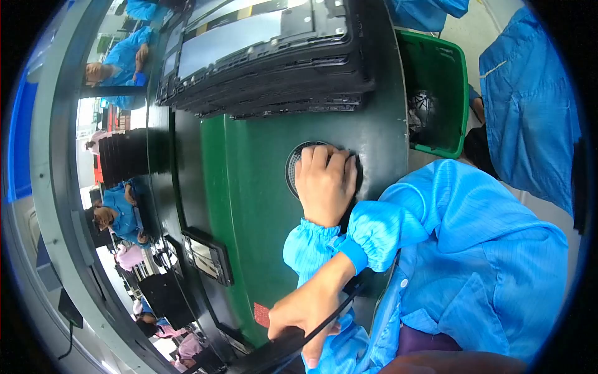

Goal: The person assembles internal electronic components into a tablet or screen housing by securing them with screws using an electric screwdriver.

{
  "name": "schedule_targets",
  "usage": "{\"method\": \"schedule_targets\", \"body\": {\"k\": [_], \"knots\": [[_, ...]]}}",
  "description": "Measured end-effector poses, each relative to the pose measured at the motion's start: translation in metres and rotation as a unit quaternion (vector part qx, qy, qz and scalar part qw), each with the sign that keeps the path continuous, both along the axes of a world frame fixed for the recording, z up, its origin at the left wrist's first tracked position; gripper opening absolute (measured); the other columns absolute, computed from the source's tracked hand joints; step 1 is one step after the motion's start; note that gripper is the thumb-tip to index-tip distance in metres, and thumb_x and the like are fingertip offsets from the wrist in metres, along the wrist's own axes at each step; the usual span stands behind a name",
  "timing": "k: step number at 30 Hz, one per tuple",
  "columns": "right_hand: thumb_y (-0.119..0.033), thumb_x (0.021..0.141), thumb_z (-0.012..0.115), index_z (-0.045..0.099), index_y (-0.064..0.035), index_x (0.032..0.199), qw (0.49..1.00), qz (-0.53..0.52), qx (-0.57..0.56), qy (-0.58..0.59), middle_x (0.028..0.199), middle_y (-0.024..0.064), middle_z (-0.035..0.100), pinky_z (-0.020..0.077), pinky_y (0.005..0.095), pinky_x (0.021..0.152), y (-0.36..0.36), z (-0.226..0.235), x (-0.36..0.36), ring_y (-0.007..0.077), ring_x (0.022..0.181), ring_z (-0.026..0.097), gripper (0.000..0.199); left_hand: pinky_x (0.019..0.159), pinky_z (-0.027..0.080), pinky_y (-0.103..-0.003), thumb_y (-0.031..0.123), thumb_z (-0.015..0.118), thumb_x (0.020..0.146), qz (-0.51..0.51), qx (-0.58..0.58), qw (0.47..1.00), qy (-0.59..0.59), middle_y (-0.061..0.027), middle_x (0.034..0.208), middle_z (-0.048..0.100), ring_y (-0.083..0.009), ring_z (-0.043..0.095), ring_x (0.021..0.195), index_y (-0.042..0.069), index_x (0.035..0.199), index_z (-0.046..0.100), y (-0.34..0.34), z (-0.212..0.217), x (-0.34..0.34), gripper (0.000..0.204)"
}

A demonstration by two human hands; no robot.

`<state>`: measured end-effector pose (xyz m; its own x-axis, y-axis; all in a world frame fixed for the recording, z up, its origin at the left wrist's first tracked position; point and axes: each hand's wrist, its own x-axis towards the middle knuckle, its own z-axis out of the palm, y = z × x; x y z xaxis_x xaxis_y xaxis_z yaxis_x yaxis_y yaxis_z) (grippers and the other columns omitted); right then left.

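Note:
My left hand (325,184), back upward, rests with curled fingers over a round, dark-rimmed dish (291,169) with a grey mesh-like surface. The fingertips are hidden, so what they touch inside it does not show. My right forearm crosses over the left one. Lower down, my right hand (305,311) is bent with its fingers closed and turned toward the lower edge; what they hold cannot be made out. A thin black cable or rod (327,321) runs in front of it. Near its knuckles lies a small red label (261,315) on the green mat (261,237).
Beyond my left hand stands a tall stack of black-framed panels (268,68). A green bin (462,93) sits beside the bench's right edge. A flat black-framed device (208,255) lies at the left. Co-workers in blue (529,106) are nearby.

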<state>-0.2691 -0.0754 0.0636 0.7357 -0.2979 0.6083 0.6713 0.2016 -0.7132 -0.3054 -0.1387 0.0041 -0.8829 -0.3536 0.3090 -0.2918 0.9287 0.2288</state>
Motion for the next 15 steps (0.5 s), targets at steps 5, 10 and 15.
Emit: {"method": "schedule_targets", "body": {"k": [5,10,15], "knots": [[-0.018,0.072,0.073,0.052,0.0067,0.082,1.0,-0.018,-0.012,-0.01,0.056,0.0117,0.054,0.0455,0.0275,0.035,-0.003,0.0,-0.012,0.0194,0.044,0.058,0.034,0.061,0.045,-0.037,0.014,0.064,0.069,0.044,-0.007,0.994,-0.095,-0.0076,0.077,0.054,-0.0261,0.053,0.074,0.005,0.076,0.064,-0.001,0.002,-0.013,0.011],[-0.023,0.074,0.072,0.054,0.0053,0.081,0.999,-0.026,-0.025,-0.013,0.057,0.0105,0.056,0.045,0.0268,0.038,-0.005,0.003,-0.02,0.0175,0.047,0.058,0.034,0.061,0.047,-0.037,0.01,0.066,0.066,0.034,-0.014,0.994,-0.102,-0.0094,0.074,0.053,-0.0267,0.054,0.071,0.006,0.072,0.065,-0.002,0.003,-0.016,0.008],[-0.028,0.076,0.071,0.057,0.0039,0.08,0.999,-0.032,-0.042,-0.006,0.058,0.0093,0.057,0.0445,0.0262,0.042,-0.007,0.01,-0.026,0.0156,0.05,0.058,0.036,0.062,0.045,-0.037,0.008,0.064,0.066,-0.014,-0.072,0.989,-0.127,-0.0089,0.072,0.051,-0.0263,0.053,0.072,0.006,0.07,0.061,-0.006,0.004,-0.019,0.006]]}}
